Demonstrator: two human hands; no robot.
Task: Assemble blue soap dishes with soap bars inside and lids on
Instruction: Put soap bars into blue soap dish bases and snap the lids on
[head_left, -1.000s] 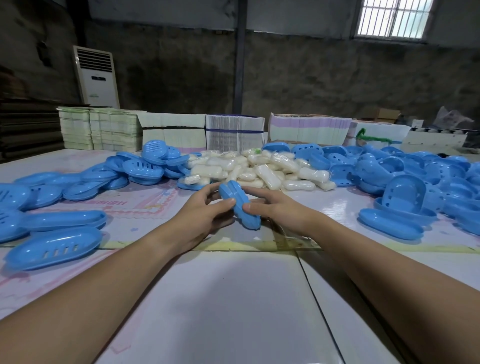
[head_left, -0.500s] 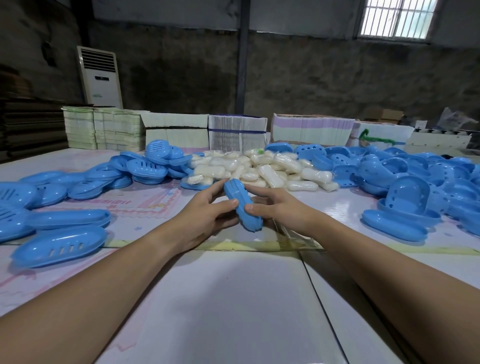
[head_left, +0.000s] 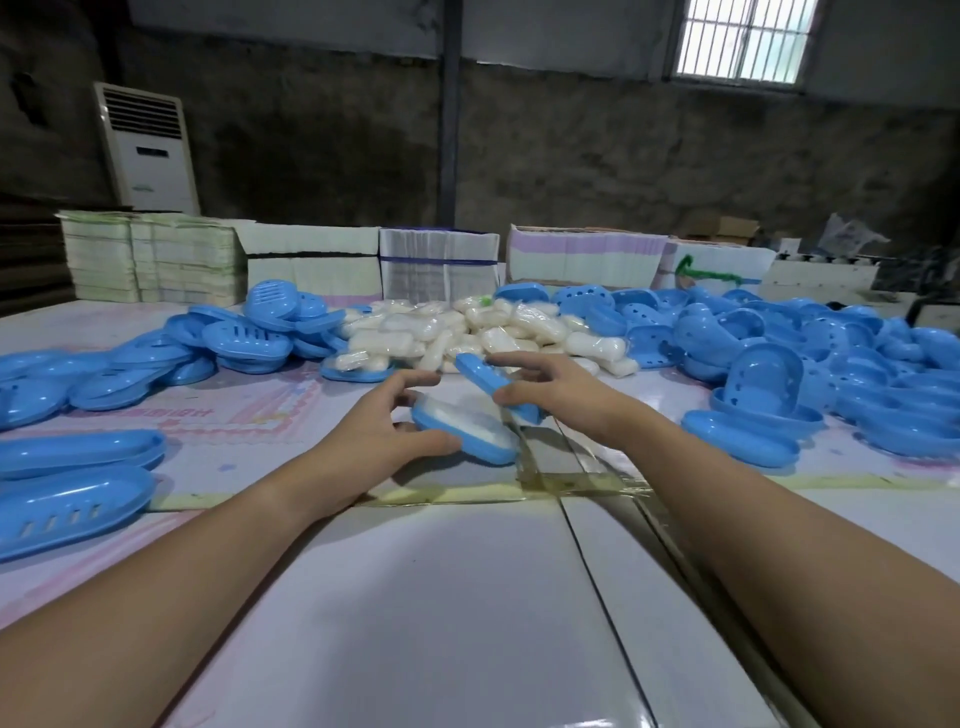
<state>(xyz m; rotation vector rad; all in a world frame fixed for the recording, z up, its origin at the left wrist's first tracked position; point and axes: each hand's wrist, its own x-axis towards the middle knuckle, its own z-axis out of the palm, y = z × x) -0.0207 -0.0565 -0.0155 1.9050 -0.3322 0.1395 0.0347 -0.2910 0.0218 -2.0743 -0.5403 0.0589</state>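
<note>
- Head view, the only one I have: left hand (head_left: 363, 436) grips a blue soap dish (head_left: 462, 434) that has a pale soap bar (head_left: 467, 418) lying in it, thumb curled against its near edge, fingers arched over the far side.
- That dish sits just above the table (head_left: 441, 597), near its middle; its long axis runs from upper left to lower right, open side up, so I can see the soap.
- Right hand (head_left: 550, 387) pinches a blue lid (head_left: 485, 376) between thumb and fingers, the other fingers fanned out above it.
- The lid is tilted on edge, its long axis running from upper left down to lower right, roughly in line with the dish and just beyond it; whether the two touch, I cannot tell.
- Behind the hands lies a heap of wrapped soap bars (head_left: 467, 332), with a pile of slotted blue lids (head_left: 249, 338) to its left and a pile of holed blue dish bases (head_left: 779, 358) to its right.
- Closed blue dishes (head_left: 72, 499) lie at the left edge, long axes nearly left to right.
- Pink printing (head_left: 192, 414) shows on the table's sheet, too blurred for me to read.
- Stacks of flat cartons (head_left: 436, 265) line the far edge, and a white floor air conditioner (head_left: 148, 150) stands at the wall; I can read no writing on either.
</note>
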